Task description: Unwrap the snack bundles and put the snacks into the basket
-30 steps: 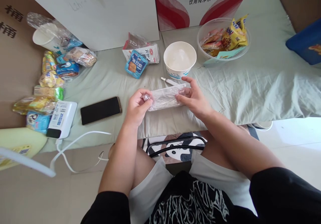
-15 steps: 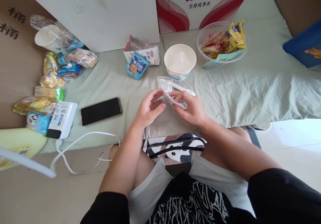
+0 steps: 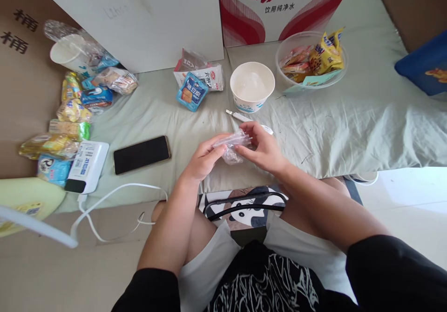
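Observation:
Between my two hands is a small clear plastic bag [image 3: 233, 153], crumpled below and stretched flat along its upper edge. My left hand [image 3: 205, 157] pinches the bag's left side between thumb and fingers. At the other side my right hand [image 3: 266, 150] grips it, with the thumb in front. Just beyond the right hand lies a slim white tool [image 3: 240, 116] with a narrow metal-looking tip; the hand hides its middle. A white paper bowl [image 3: 252, 105] stands behind that, its inside pale.
Left of the hands lies a black phone [image 3: 141, 154]. A clear plastic tub [image 3: 283, 83] holds snack packets. A blue snack packet [image 3: 192, 91] rests by the white box [image 3: 167, 28]. A white power bank [image 3: 99, 156] with a cable [image 3: 118, 191] is at the left edge.
The plastic bag has come down and is now stretched between both hands. My left hand has closed on it. More of the slim white tool shows.

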Motion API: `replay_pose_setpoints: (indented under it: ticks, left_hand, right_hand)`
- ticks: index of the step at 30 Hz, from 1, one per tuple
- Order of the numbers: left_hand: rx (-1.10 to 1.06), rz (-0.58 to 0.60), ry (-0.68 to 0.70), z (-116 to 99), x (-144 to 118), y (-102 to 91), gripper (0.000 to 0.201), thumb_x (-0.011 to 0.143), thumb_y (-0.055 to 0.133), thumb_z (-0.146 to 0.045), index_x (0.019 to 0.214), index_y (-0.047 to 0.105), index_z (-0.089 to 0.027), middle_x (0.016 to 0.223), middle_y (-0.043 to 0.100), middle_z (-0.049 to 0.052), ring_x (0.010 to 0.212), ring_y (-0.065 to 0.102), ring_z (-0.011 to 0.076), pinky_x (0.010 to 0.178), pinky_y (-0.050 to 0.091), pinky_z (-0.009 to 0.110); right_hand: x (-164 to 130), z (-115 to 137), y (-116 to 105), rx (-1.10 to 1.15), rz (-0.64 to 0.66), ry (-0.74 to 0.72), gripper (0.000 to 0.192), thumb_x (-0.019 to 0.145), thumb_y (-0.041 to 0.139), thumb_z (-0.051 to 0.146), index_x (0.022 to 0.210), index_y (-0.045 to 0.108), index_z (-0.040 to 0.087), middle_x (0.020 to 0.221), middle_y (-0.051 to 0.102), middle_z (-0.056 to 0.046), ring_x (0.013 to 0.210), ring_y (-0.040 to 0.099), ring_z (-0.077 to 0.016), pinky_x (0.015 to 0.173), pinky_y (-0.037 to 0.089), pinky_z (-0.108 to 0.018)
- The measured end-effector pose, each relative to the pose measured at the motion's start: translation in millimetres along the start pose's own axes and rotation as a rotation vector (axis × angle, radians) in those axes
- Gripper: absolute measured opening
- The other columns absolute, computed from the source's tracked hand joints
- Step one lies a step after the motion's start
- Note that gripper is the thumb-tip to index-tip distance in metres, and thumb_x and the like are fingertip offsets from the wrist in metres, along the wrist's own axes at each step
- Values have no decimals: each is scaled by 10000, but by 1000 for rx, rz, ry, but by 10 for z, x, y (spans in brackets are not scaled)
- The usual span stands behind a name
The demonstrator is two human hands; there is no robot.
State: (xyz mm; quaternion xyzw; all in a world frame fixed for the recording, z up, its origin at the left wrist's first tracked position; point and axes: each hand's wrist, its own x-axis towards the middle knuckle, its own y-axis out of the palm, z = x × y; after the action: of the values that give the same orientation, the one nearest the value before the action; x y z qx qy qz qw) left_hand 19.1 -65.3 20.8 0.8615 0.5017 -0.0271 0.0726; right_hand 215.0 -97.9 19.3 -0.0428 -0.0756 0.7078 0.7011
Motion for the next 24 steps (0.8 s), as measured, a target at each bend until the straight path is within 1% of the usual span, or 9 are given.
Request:
replay_pose_setpoints:
  ticks: [3,6,10,12,14,17,19,22,24]
  left_hand:
    - [39,-38,6,6,15,10,517,782,818,-555,1115,744,-167,1048,767,83,949,716,221,829,572,304]
    - [88,-52,-23,27,28,28,504,763,828,-540,1060,707,-150,934,754,68,830,700,191,740,567,287]
    - [154,-94,34,31,32,38,454,793,792,-461,1122,670,-173,997,749,72,846,709,171,731,564,264]
    - [159,-142,65,12,42,26,422,806,762,-438,1128,659,-184,1006,741,69,852,716,165,743,569,266]
    - [139,-182,81,-16,57,6,376,812,734,-428,1085,655,-182,967,736,62,839,722,166,771,579,287]
    - [132,-206,81,-58,60,-25,288,827,685,-413,991,656,-177,877,726,46,799,717,165,773,574,303]
    - [183,-208,79,-81,40,-44,236,850,636,-396,936,664,-178,823,715,36,779,704,161,736,552,288]
    - [312,-190,97,-114,-13,-77,205,871,584,-364,897,679,-184,787,708,29,758,675,157,655,497,263]
    - [375,-171,113,-143,-50,-104,188,875,568,-338,888,680,-188,785,713,24,744,662,153,629,477,258]
  right_hand:
    - [11,-1,-16,38,45,71,269,812,670,434,890,530,218,733,524,24,654,471,-119,612,400,-275]
    - [20,18,-41,103,67,81,355,757,709,458,930,506,223,752,505,37,641,459,-107,587,377,-259]
    - [-15,76,-80,-41,151,99,294,743,688,423,870,524,215,662,488,54,581,426,-100,560,328,-255]
    - [-40,109,-122,-111,71,87,249,762,643,424,826,519,219,630,468,55,566,411,-105,568,324,-261]
    - [-39,156,-194,-179,-85,49,240,766,628,431,818,517,225,633,469,51,572,420,-117,588,336,-267]
    - [51,288,-361,-329,-296,-62,201,757,622,401,807,526,232,657,501,34,602,453,-140,620,366,-282]
    - [182,420,-493,-454,-387,-157,169,745,614,371,814,542,235,705,553,10,635,481,-157,643,391,-299]
    - [493,625,-660,-713,-451,-260,129,735,619,317,812,548,242,770,612,-26,681,509,-180,665,408,-321]
    - [765,714,-699,-929,-396,-250,118,715,634,257,797,550,243,755,617,-36,690,520,-194,674,408,-332]
